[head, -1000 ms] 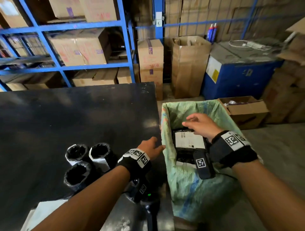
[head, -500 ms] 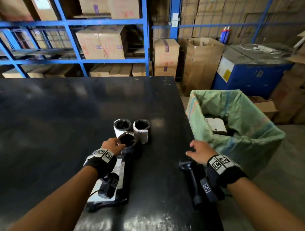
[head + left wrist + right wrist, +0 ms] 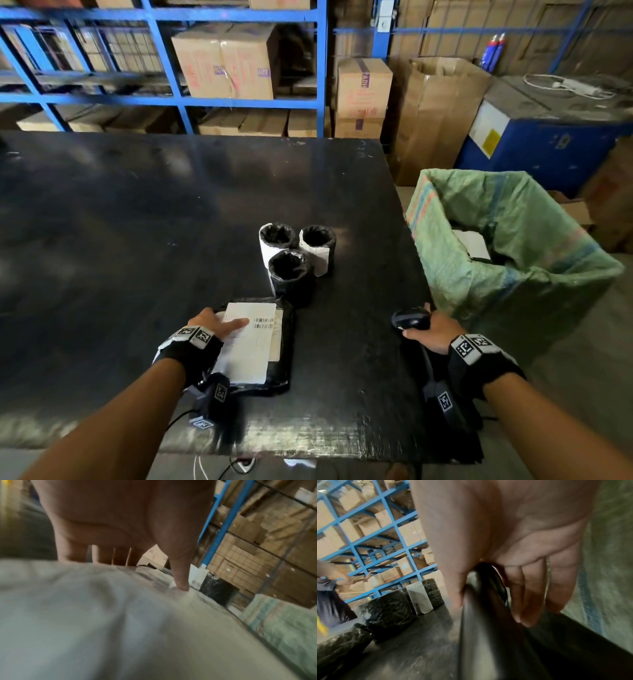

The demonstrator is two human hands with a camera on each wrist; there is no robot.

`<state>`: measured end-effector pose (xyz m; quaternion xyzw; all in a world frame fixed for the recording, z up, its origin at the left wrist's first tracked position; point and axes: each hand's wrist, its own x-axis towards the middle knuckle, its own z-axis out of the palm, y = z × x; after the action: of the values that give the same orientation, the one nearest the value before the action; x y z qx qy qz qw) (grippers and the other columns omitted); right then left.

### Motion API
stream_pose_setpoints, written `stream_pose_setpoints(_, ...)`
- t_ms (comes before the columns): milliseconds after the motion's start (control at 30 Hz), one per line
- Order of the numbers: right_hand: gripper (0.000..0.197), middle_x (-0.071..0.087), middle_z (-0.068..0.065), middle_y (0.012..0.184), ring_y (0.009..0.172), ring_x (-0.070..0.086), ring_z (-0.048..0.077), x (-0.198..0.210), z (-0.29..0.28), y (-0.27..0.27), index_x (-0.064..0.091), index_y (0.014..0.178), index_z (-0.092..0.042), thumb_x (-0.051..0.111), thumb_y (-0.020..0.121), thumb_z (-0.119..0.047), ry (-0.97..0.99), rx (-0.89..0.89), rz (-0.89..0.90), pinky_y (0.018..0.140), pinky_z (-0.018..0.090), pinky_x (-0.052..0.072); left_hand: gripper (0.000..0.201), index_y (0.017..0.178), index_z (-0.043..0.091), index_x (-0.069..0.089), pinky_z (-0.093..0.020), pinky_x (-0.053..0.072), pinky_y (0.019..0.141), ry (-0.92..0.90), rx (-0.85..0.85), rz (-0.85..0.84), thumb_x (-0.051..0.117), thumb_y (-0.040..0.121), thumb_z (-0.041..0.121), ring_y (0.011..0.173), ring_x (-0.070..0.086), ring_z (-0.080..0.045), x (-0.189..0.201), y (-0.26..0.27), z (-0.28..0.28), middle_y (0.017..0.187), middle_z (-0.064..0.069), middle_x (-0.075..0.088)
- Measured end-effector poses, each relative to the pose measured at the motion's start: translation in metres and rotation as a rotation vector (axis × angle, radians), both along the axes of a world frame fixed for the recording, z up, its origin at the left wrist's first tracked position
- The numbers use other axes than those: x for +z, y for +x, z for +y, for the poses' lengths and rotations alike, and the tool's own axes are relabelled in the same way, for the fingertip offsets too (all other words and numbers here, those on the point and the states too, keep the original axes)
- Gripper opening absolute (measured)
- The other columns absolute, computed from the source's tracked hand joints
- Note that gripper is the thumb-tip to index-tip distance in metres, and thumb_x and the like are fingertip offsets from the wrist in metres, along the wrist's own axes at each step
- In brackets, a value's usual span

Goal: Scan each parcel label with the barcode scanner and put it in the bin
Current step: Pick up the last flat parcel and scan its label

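A flat black parcel (image 3: pixel 281 356) with a white barcode label (image 3: pixel 250 346) lies near the table's front edge. My left hand (image 3: pixel 219 323) rests on its far left corner, fingers straight, thumb pressing the label (image 3: pixel 102 615). My right hand (image 3: pixel 433 330) grips the black barcode scanner (image 3: pixel 409 318) at the table's right edge, fingers and thumb curled round it (image 3: pixel 481 615). Three black-wrapped cylinder parcels (image 3: pixel 291 274) stand upright just beyond the flat parcel. The green-lined bin (image 3: pixel 513 291) stands on the floor to the right, with a labelled parcel (image 3: pixel 472 243) inside.
The black table (image 3: pixel 137 222) stretches bare to the left and back. Blue shelving (image 3: pixel 171 99) with cardboard boxes lines the rear. A tall open carton (image 3: pixel 438 113) and a blue machine (image 3: pixel 548 144) stand behind the bin. Another person (image 3: pixel 327 595) shows at far left.
My right hand left the bin, came back to the table and took hold of the scanner. My left hand moved from the cylinder parcels onto the flat parcel's label.
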<state>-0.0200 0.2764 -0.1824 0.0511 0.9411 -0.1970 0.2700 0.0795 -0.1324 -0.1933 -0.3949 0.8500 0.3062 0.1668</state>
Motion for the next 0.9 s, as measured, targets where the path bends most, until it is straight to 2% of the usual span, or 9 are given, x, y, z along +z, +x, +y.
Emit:
stream_pose_setpoints(133, 0.072, 0.053, 0.009, 0.139, 0.122, 0.054, 0.027, -0.012, 0.001, 0.005, 0.045, 0.141, -0.018, 0.061, 0.081, -0.054, -0.043, -0.064, -0.092, 0.085, 0.024, 0.04, 0.069, 0.108, 0.001, 0.057, -0.033, 0.045, 0.071, 0.117, 0.079, -0.021, 0.075, 0.07, 0.056, 0.08, 0.06, -0.028, 0.011, 0.006, 0.006, 0.09, -0.01, 0.064)
stream_pose_setpoints(200, 0.067, 0.062, 0.012, 0.126, 0.112, 0.06, 0.029, -0.018, 0.001, 0.004, 0.057, 0.13, -0.014, 0.066, 0.075, -0.051, -0.112, -0.107, -0.108, 0.086, 0.028, 0.045, 0.059, 0.094, 0.003, 0.061, -0.029, 0.044, 0.059, 0.184, 0.09, 0.008, 0.077, 0.069, 0.053, 0.071, 0.063, -0.024, 0.013, 0.011, 0.006, 0.079, -0.007, 0.067)
stream_pose_setpoints(267, 0.073, 0.068, 0.014, 0.113, 0.104, 0.064, 0.031, -0.034, 0.007, -0.005, 0.066, 0.115, -0.01, 0.069, 0.058, -0.053, -0.187, -0.141, -0.142, 0.092, 0.034, 0.05, 0.05, 0.089, 0.003, 0.066, -0.027, 0.047, 0.055, 0.276, 0.096, 0.053, 0.08, 0.068, 0.047, 0.068, 0.069, -0.026, 0.016, 0.013, 0.008, 0.074, -0.008, 0.073)
stream_pose_setpoints(333, 0.072, 0.07, 0.015, 0.1, 0.095, 0.067, 0.033, -0.04, 0.009, -0.01, 0.068, 0.104, -0.008, 0.069, 0.048, -0.053, -0.231, -0.154, -0.193, 0.092, 0.041, 0.052, 0.042, 0.091, 0.002, 0.07, -0.027, 0.05, 0.056, 0.372, 0.096, 0.084, 0.08, 0.071, 0.037, 0.063, 0.072, -0.027, 0.022, 0.01, 0.011, 0.071, -0.01, 0.076)
stream_pose_setpoints(433, 0.029, 0.062, 0.015, 0.068, 0.061, 0.062, 0.031, -0.018, 0.0, 0.001, 0.061, 0.092, -0.004, 0.069, 0.079, -0.028, -0.342, -0.247, -0.214, 0.064, 0.038, 0.057, 0.037, 0.095, 0.001, 0.071, -0.03, 0.054, 0.06, 0.44, 0.082, 0.085, 0.081, 0.071, 0.028, 0.063, 0.074, -0.027, 0.028, 0.002, 0.015, 0.075, -0.013, 0.077)
stream_pose_setpoints(500, 0.017, 0.054, 0.013, 0.063, 0.052, 0.057, 0.026, -0.006, -0.003, 0.005, 0.057, 0.089, -0.004, 0.062, 0.088, -0.021, -0.385, -0.33, -0.234, 0.048, 0.029, 0.05, 0.036, 0.096, 0.002, 0.071, -0.034, 0.057, 0.065, 0.468, 0.055, 0.1, 0.082, 0.07, 0.025, 0.068, 0.074, -0.029, 0.033, -0.002, 0.017, 0.08, -0.014, 0.077)
stream_pose_setpoints(600, 0.013, 0.051, 0.009, 0.062, 0.05, 0.056, 0.022, 0.012, -0.006, 0.004, 0.058, 0.087, -0.007, 0.059, 0.087, -0.019, -0.476, -0.4, -0.205, 0.049, 0.028, 0.049, 0.032, 0.101, 0.006, 0.072, -0.042, 0.059, 0.078, 0.53, -0.007, 0.155, 0.08, 0.071, 0.015, 0.08, 0.075, -0.032, 0.047, -0.005, 0.024, 0.088, -0.015, 0.077)
stream_pose_setpoints(733, 0.009, 0.049, 0.011, 0.059, 0.045, 0.049, 0.021, 0.051, -0.017, -0.002, 0.057, 0.084, -0.005, 0.058, 0.087, -0.013, -0.624, -0.416, -0.058, 0.045, 0.026, 0.047, 0.029, 0.101, 0.001, 0.069, -0.035, 0.059, 0.065, 0.626, -0.049, 0.313, 0.076, 0.074, 0.004, 0.078, 0.074, -0.033, 0.081, -0.011, 0.04, 0.091, -0.019, 0.076)
stream_pose_setpoints(900, 0.008, 0.051, 0.009, 0.063, 0.05, 0.049, 0.02, 0.128, -0.039, -0.012, 0.06, 0.092, -0.007, 0.056, 0.088, -0.013, -0.792, -0.348, 0.089, 0.049, 0.026, 0.047, 0.051, 0.099, 0.002, 0.071, -0.045, 0.059, 0.082, 0.657, -0.016, 0.621, 0.089, 0.054, 0.017, 0.087, 0.073, -0.034, 0.113, -0.046, 0.055, 0.093, -0.015, 0.076)
